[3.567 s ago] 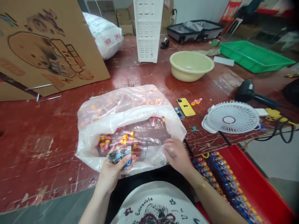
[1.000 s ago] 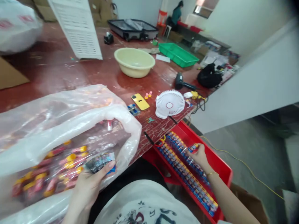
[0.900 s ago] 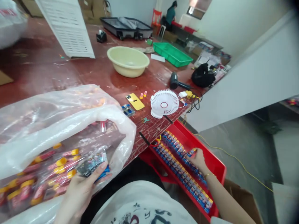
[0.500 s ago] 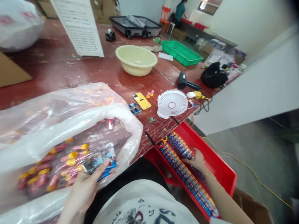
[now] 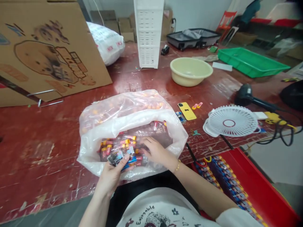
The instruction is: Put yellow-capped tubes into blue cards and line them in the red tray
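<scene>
My left hand (image 5: 115,175) is closed round a small stack of printed packets (image 5: 120,157), black and blue, with the thumb on top. It is over the near side of a clear plastic bag (image 5: 132,121) with a rolled-down rim. Inside the bag lie several small pink-red tubes with yellow caps (image 5: 106,151). My right hand (image 5: 155,151) reaches into the bag's mouth, its fingers loosely extended beside the tubes, and nothing shows in its grasp. Some fingertips are hard to make out. To the lower right, a red crate (image 5: 258,176) contains rows of colourful packed items (image 5: 233,179).
On the red table (image 5: 59,135) are a yellow phone (image 5: 187,111), a white fan (image 5: 229,121), a hair dryer (image 5: 251,96), a cream basin (image 5: 190,74) and a green tray (image 5: 251,61). A cardboard box (image 5: 54,50) stands left, near a white rack (image 5: 148,37).
My right hand has moved from the row of items in the red crate into the plastic bag. My left hand still holds the packets. The view has turned left.
</scene>
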Tool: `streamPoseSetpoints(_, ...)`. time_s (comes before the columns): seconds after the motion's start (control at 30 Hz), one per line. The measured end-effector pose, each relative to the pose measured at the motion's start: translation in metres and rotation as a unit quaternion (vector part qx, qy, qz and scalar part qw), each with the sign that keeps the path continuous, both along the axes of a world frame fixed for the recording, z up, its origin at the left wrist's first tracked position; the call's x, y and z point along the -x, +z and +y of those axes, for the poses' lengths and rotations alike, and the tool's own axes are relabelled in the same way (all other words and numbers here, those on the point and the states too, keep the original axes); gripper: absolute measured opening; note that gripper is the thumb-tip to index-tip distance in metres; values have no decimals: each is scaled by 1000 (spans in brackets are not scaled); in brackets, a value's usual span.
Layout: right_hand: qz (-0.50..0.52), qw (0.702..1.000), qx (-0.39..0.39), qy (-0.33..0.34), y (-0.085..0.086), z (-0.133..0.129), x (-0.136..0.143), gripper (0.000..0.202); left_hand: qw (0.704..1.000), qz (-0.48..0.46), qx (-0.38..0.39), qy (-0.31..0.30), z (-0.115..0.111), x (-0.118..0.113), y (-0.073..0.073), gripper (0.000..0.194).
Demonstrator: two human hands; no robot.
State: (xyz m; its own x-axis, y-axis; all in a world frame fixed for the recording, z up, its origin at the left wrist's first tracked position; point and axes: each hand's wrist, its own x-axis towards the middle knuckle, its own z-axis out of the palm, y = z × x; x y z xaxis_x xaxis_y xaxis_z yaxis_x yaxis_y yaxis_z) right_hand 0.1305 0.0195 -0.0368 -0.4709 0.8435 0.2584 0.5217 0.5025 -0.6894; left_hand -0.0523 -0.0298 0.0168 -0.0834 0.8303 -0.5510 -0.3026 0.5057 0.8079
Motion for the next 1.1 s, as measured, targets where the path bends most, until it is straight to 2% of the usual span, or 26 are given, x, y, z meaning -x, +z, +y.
streamPoseSetpoints(0.1, 6, 997, 66, 43, -11, 18, 25, 34, 1000, -2, 3, 9, -3, -1, -1, 36)
streamPoseSetpoints(0.17, 89, 984, 151, 32, -19, 21, 27, 30, 1000, 6, 9, 18, -4, -2, -3, 37)
streamPoseSetpoints(0.23, 190, 955, 228, -5, -22, 18, 17, 24, 1000, 17, 14, 22, -2, -5, -6, 37)
streamPoseSetpoints(0.3, 289, 902, 320, -31, -19, 11, -2, 26, 1000, 18, 14, 4, 0, -10, -9, 36)
streamPoseSetpoints(0.43, 452, 734, 506, -28, 5, -8, -42, 49, 998, 17, -9, -52, 8, -24, -11, 38)
streamPoseSetpoints(0.47, 470, 714, 518, -26, 13, -12, -49, 54, 998, 20, -14, -57, 9, -27, -11, 37)
streamPoseSetpoints(0.5, 480, 709, 516, -26, 21, -16, -53, 57, 998, 22, -17, -59, 10, -31, -11, 35)
streamPoseSetpoints(0.57, 487, 730, 479, -38, 34, -20, -56, 57, 998, 20, -23, -61, 12, -36, -10, 32)
streamPoseSetpoints(0.63, 483, 775, 402, -62, 42, -19, -53, 51, 997, 19, -35, -68, 12, -39, -9, 30)
streamPoseSetpoints(0.73, 459, 845, 256, -96, 47, -14, -46, 38, 993, 43, -72, -82, 12, -40, -8, 23)
streamPoseSetpoints(0.87, 384, 909, 130, -99, 51, -6, -38, 33, 985, 93, -116, -91, 12, -40, -7, 19)
streamPoseSetpoints(0.97, 335, 931, 128, -72, 54, -2, -36, 32, 983, 108, -112, -97, 13, -41, -7, 19)
streamPoseSetpoints(1.03, 335, 924, 176, -47, 54, -1, -36, 33, 986, 89, -101, -97, 13, -43, -8, 20)
streamPoseSetpoints(1.1, 356, 904, 234, -32, 50, 0, -35, 35, 992, 35, -83, -84, 13, -46, -10, 20)
